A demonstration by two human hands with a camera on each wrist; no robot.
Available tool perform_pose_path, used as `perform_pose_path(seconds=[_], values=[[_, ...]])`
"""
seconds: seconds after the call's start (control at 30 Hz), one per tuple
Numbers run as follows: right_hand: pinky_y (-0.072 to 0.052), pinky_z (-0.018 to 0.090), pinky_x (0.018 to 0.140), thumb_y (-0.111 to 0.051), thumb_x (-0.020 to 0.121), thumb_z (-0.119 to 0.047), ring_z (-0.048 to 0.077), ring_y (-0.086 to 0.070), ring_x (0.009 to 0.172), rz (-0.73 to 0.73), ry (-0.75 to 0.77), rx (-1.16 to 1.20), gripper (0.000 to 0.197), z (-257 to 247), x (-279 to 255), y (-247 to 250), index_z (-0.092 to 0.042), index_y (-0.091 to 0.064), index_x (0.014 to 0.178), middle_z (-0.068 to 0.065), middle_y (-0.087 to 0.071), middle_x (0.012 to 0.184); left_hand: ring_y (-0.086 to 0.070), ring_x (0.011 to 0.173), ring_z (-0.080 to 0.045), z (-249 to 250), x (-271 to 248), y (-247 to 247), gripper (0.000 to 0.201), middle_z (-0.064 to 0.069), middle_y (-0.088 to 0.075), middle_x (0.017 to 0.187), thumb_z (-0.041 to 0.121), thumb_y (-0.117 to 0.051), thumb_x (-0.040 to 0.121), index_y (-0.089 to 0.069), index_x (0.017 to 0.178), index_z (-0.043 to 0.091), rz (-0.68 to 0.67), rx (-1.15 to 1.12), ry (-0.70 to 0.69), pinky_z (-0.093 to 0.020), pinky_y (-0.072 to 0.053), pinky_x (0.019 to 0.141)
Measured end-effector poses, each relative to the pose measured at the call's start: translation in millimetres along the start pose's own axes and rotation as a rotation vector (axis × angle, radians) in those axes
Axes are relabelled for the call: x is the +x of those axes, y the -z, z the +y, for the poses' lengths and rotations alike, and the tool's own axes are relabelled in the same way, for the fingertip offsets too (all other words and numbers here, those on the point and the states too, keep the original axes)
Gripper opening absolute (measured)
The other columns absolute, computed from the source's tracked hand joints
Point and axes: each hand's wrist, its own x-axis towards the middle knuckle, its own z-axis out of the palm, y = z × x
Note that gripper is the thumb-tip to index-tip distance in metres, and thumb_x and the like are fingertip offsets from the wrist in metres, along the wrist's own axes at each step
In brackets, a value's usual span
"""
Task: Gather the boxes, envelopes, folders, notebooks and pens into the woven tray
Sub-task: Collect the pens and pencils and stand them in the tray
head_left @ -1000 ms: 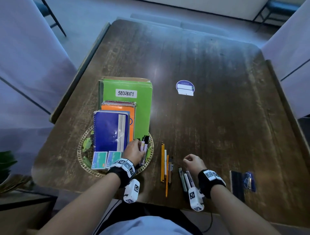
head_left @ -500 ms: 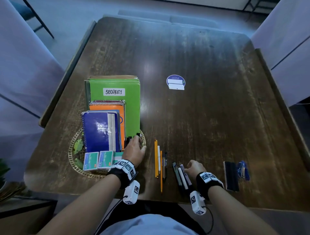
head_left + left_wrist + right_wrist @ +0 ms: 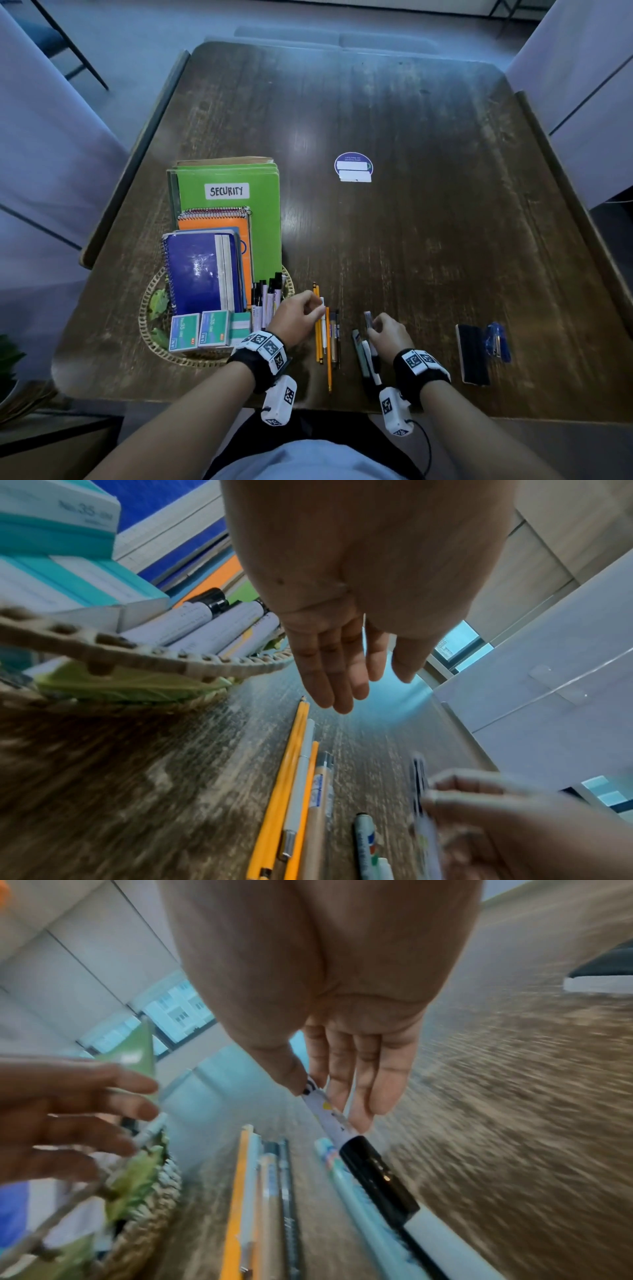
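Observation:
The woven tray [image 3: 147, 329] at the near left holds a green folder [image 3: 263, 205], an orange notebook [image 3: 212, 222], a blue notebook [image 3: 195, 270], teal boxes [image 3: 185, 330] and several markers [image 3: 265, 301]. Just right of the tray rim [image 3: 137, 653], my left hand [image 3: 317, 305] hovers with straight fingers [image 3: 329, 674] over a row of pencils and pens [image 3: 325, 342], holding nothing. My right hand [image 3: 375, 325] pinches a white marker [image 3: 325, 1110] between thumb and fingers, its far end [image 3: 368, 317] raised. Two more markers [image 3: 363, 356] lie below that hand.
A black block [image 3: 472, 354] and a small blue item [image 3: 498, 342] lie to the right of my right hand. A round sticker [image 3: 353, 166] marks the middle of the wooden table [image 3: 428, 222]. The near table edge runs under my wrists. Chairs stand on both sides.
My left hand let go of the markers in the tray and moved right, over the pencils. My right hand closed on one marker and tilted its far end up.

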Motion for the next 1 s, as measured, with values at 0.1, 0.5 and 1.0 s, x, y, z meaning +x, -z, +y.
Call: perform_pose_path(seconds=[0.1,0.5,1.0], values=[[-0.057,0.029,0.071,-0.056,0.098,-0.029,0.008,-0.064,0.081,0.012,0.134,0.099,0.008,-26.3,-7.7,7.3,-0.023,-0.060,0.103,-0.004,-0.064,0.093,-0.064,0.099,-0.005,4.4,-0.5,-3.5,0.030,0.007,-0.069,0.107,0.040,-0.062,0.095,-0.065,0.120,0.023,-0.058,-0.054,0.010,-0.027,-0.056,0.088],[-0.055,0.029,0.079,-0.066,0.091,-0.029,0.010,-0.066,0.088,0.044,0.429,0.390,0.015,-117.8,-14.5,-1.9,-0.020,-0.067,0.103,-0.005,-0.069,0.092,-0.062,0.079,-0.014,3.8,-1.3,23.6,0.013,0.000,-0.065,0.085,0.029,-0.067,0.092,-0.062,0.102,0.023,0.084,-0.107,-0.033,-0.025,-0.051,0.067],[-0.059,0.034,0.077,-0.057,0.095,-0.026,0.013,-0.064,0.084,-0.069,0.194,0.041,0.009,-91.2,6.8,-42.3,-0.021,-0.063,0.098,-0.001,-0.064,0.096,-0.059,0.073,-0.012,-52.1,-18.0,75.1,0.031,0.000,-0.064,0.083,0.035,-0.078,0.083,-0.057,0.098,0.017,0.197,-0.055,0.196,-0.026,-0.053,0.066]])
